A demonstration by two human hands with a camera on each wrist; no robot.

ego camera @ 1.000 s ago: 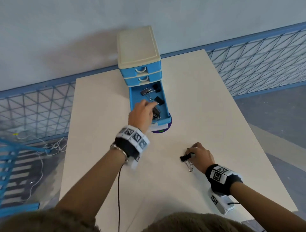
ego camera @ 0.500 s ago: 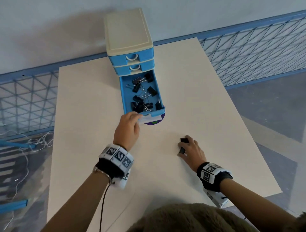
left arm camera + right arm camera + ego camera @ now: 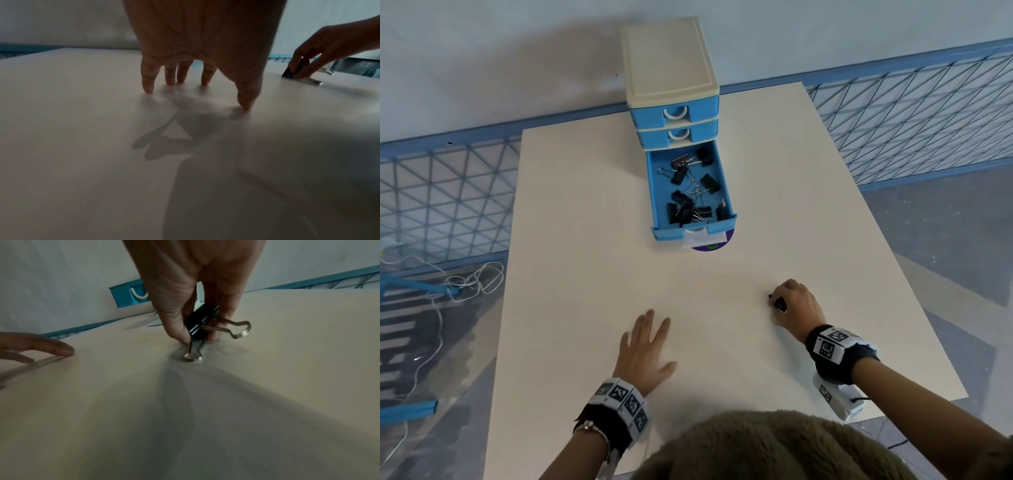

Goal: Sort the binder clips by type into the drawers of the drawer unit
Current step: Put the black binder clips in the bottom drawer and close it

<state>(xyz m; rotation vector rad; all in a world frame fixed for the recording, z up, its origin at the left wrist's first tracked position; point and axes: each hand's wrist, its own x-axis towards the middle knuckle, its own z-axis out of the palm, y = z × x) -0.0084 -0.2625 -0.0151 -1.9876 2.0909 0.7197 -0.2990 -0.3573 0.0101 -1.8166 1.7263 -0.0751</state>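
Two hands: both of mine are low on the bench (image 3: 585, 205), well apart from each other.
Left hand (image 3: 645, 349): flat and spread wide, fingertips (image 3: 148, 88) and thumb touching the bare top, holding nothing.
Drawer unit (image 3: 671, 82): stands at the far edge, ahead of me; cream top, blue fronts, upper two drawers closed.
Bottom drawer (image 3: 726, 188): pulled out toward me, with a loose heap of black binder clips (image 3: 690, 192) inside, wire handles tangled.
Right hand (image 3: 792, 305): curled down, thumb and fingers pinching one black binder clip (image 3: 202, 321).
That clip: on the bench near my right, well short of the open drawer; one silver handle lies on the surface, the other sticks out to the side.
Surroundings: blue mesh fence (image 3: 914, 113) behind the bench, pale wall beyond.
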